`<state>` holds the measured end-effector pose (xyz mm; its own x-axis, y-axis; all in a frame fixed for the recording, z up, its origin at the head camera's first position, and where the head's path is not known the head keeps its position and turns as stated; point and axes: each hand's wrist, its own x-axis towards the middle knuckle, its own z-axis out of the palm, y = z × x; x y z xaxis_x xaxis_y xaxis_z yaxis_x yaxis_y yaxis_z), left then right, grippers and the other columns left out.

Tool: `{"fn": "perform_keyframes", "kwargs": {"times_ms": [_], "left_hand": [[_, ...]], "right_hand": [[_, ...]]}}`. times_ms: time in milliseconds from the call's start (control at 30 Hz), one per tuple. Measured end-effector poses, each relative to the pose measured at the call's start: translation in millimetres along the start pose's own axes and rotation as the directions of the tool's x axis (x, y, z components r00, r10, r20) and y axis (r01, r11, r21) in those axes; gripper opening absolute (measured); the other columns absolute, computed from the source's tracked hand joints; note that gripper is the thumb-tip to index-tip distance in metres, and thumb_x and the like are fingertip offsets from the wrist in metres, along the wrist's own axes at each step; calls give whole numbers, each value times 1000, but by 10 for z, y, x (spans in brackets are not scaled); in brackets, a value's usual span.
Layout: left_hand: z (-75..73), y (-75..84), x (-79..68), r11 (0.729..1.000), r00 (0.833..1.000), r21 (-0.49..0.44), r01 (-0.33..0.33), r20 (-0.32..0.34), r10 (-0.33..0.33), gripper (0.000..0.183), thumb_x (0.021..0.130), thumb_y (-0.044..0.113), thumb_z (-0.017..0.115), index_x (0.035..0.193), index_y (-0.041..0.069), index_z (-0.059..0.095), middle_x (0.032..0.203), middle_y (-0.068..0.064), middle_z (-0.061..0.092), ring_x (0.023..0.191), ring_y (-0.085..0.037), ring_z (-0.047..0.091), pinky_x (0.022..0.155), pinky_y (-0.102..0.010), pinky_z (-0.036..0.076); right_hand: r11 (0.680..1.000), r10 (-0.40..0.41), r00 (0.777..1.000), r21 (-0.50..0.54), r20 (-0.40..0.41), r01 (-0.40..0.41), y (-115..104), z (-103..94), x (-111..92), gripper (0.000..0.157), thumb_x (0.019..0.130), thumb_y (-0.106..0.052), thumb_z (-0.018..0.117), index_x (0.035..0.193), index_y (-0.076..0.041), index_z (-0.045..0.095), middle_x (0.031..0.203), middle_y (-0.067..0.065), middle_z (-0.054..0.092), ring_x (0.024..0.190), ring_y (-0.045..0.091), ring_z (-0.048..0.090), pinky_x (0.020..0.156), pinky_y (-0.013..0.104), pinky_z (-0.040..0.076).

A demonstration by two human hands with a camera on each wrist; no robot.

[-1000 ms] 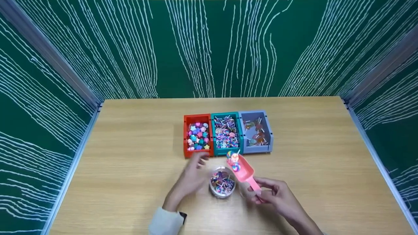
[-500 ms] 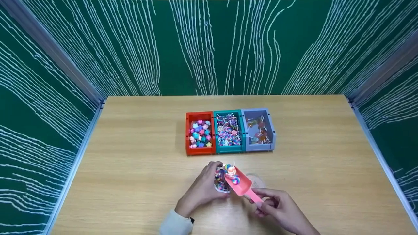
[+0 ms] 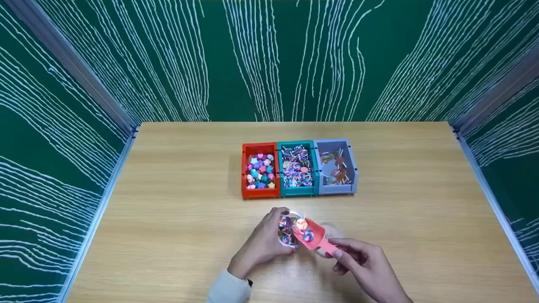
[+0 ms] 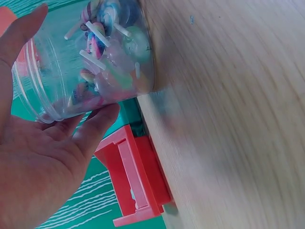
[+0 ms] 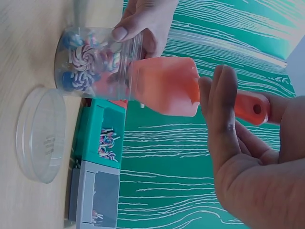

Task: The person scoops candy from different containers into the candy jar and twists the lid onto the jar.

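Pink scoop [image 3: 318, 235] in right grip [image 3: 369, 264]

The scoop [image 3: 318, 236] is pink, its lollipops [image 3: 308, 235] multicoloured swirls — from it, red bin [image 3: 261, 193] at eleven o'clock, teal bin [image 3: 299, 191] at twelve, grey-lilac bin [image 3: 337, 189] at one.

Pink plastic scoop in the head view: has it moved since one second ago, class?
Yes. Judged against the teal rectangular bin, the pink scoop has moved away from it, down the picture, widening the gap between them.
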<state>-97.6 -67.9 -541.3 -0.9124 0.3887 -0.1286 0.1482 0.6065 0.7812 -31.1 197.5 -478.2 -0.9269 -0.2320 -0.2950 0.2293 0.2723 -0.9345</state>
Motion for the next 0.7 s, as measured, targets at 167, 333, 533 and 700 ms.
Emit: {"fn": "perform_keyframes", "kwargs": {"times_ms": [167, 333, 533, 700], "left_hand": [[8, -4, 7, 1000, 1000, -19, 11, 6, -11, 93, 73, 19, 98, 149, 10, 45, 141, -5, 55, 131, -23, 55, 117, -44, 45], [13, -24, 10, 1000, 1000, -27, 2, -1, -2, 93, 73, 20, 98, 149, 10, 45, 138, -3, 55, 129, -21, 55, 116, -43, 45], [16, -36, 11, 1000, 1000, -26, -5, -2, 5, 92, 74, 22, 97, 149, 10, 45, 137, -3, 55, 128, -22, 55, 115, -43, 47], [21, -45, 8, 1000, 1000, -25, -11, -13, 11, 93, 74, 24, 98, 149, 10, 44, 137, -3, 55, 127, -21, 55, 114, -43, 48]], "right_hand": [[998, 56, 998, 25, -26, -56, -32, -14, -11, 39, 106, -19, 66, 137, 6, 66, 106, 18, 77, 81, 27, 75, 77, 30, 63], [998, 44, 998, 38, -38, -43, -32, -34, -30, 40, 106, -19, 65, 136, 7, 65, 104, 17, 77, 79, 22, 75, 77, 32, 64], [999, 27, 998, 43, -51, -25, -58, -36, -45, 37, 106, -18, 65, 133, 8, 67, 103, 19, 77, 78, 22, 76, 77, 33, 64], [998, 6, 999, 56, -39, -3, -44, -93, -46, 36, 107, -16, 64, 133, 9, 67, 97, 10, 79, 77, 20, 76, 76, 34, 64]]}}
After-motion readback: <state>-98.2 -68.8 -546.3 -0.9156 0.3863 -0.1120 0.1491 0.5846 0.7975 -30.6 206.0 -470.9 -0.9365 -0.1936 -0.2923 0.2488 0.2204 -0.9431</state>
